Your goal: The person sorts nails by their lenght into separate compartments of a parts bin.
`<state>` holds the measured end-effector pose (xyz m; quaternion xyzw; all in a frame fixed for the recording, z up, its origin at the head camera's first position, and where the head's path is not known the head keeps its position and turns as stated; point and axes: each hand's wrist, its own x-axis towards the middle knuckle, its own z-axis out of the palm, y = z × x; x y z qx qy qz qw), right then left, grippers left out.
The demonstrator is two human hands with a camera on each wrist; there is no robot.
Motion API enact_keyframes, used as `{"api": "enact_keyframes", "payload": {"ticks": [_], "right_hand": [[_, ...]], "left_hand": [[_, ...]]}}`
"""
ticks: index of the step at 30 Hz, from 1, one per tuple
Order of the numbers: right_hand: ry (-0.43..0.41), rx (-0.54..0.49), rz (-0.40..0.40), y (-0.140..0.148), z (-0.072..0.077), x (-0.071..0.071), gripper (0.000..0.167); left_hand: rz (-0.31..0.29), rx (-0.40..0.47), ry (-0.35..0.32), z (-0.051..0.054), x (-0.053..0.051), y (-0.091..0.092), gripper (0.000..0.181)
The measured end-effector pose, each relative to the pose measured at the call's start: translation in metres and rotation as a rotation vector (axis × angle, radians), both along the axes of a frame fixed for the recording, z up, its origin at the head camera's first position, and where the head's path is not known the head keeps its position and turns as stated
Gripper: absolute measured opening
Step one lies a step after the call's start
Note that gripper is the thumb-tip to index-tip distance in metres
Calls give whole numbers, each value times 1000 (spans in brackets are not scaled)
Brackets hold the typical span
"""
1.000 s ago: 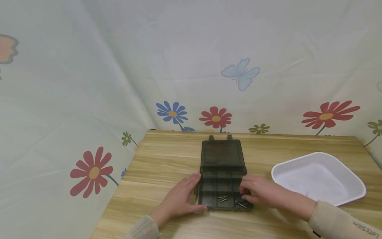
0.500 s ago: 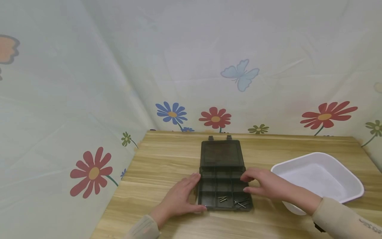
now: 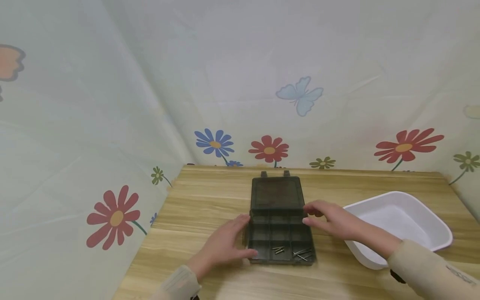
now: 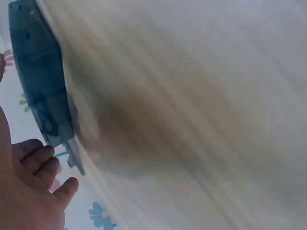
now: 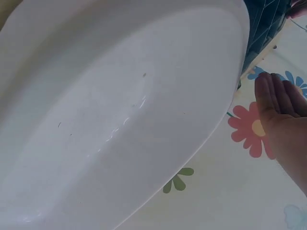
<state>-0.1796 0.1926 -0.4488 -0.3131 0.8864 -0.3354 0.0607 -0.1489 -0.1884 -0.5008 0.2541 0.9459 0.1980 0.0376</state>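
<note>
A dark see-through compartment box (image 3: 260, 250) lies on the table, its lid (image 3: 277, 193) folded back flat. Several short brass-coloured screws (image 3: 278, 250) lie in the front middle compartment. In the front right one are several longer, thin silvery nails or screws (image 3: 301, 255), some crossing. My left hand (image 3: 223, 245) rests at the box's left side, fingers extended and thumb at the front left corner. At the right edge, near the lid hinge, my right hand (image 3: 333, 218) has loosely bent fingers with nothing visible between them. The left wrist view shows the box's side wall (image 4: 41, 72) beyond that palm.
A white tray (image 3: 431, 233) stands on the wooden table (image 3: 210, 187) to the right, partly under my right forearm. Small dark specks (image 5: 59, 125) mark its floor in the right wrist view. A flowered cloth (image 3: 232, 75) hangs behind the table and at its left.
My right hand has lifted out of the front right compartment and moved back along the box's right edge, its fingers loosening. The thin silvery pieces there are now uncovered. My left hand has hardly moved.
</note>
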Motion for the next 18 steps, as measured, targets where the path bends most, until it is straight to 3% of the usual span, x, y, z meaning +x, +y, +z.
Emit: {"api": "enact_keyframes", "payload": {"ticks": [11,18], "right_hand": [[-126,12,-34,-11,1,-25,70],[-173,44,-53,-10,-2,-40,78]], "left_hand": [[188,151,-141,13,-37,2,101],[219,200,-198,16,-58,6,99]]}}
